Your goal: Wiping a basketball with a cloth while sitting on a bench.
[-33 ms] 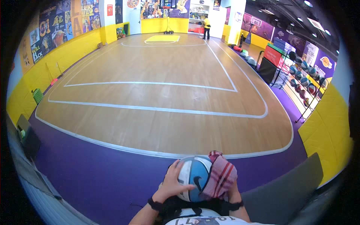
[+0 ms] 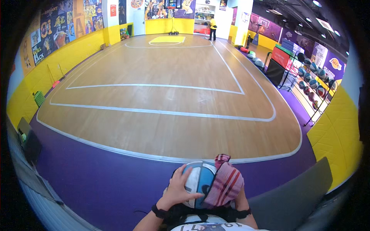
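Observation:
A blue and white basketball [image 2: 206,178] rests in front of my body, low in the view. My left hand [image 2: 179,188] grips its left side, fingers spread over the white panel and thumb across the lower front. Against the ball's right side lies a red and pink checked cloth [image 2: 228,184], with a bunched end sticking up at the top. My right hand [image 2: 239,198] is behind and under this cloth, pressing it to the ball; its fingers are mostly hidden. Both wrists wear black bands.
A grey bench-like panel [image 2: 293,196] stands at my right, beside a yellow padded wall [image 2: 339,131]. Ahead is a wooden court [image 2: 165,69] with a hoop [image 2: 172,8] at the far end. A ball rack [image 2: 314,82] stands right. A person in yellow [image 2: 212,29] is far off.
The basketball has turned a little to the right under my hands, so its dark mark is now partly covered. The cloth has shifted slightly over the ball.

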Available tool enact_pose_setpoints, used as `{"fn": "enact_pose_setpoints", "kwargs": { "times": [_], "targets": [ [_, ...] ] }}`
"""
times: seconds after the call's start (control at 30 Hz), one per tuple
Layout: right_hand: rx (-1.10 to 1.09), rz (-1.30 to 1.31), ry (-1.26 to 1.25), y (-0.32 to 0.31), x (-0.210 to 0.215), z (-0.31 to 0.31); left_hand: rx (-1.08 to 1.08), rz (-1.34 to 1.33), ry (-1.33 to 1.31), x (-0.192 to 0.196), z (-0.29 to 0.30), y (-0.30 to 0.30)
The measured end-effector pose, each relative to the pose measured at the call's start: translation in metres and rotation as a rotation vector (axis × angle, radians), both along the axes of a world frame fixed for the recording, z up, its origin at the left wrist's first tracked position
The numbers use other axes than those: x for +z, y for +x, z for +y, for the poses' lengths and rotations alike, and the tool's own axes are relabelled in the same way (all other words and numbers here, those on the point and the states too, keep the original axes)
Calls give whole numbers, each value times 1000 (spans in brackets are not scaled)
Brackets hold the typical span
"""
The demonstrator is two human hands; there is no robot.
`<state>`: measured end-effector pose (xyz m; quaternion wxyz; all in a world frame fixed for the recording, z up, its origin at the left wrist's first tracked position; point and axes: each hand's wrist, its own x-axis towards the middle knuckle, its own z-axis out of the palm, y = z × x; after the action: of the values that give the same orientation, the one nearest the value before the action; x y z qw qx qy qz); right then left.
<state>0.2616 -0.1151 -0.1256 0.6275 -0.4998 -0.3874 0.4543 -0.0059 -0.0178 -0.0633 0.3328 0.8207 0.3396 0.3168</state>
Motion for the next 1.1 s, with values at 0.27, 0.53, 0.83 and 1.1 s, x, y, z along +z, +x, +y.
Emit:
{"fn": "enact_pose_setpoints", "kwargs": {
  "times": [0.27, 0.53, 0.83, 1.1],
  "targets": [
    [-20, -835, 206, -30, 68, 18, 39, 217, 209, 5, -13, 8],
    [-123, -219, -23, -4, 24, -7, -2, 124, 200, -3, -11, 11],
    [-112, 495, 195, -72, 142, -26, -37, 67, 101, -6, -1, 11],
    [-81, -1000, -19, -70, 99, -10, -9, -947, -689, 6, -13, -19]
  ]
}}
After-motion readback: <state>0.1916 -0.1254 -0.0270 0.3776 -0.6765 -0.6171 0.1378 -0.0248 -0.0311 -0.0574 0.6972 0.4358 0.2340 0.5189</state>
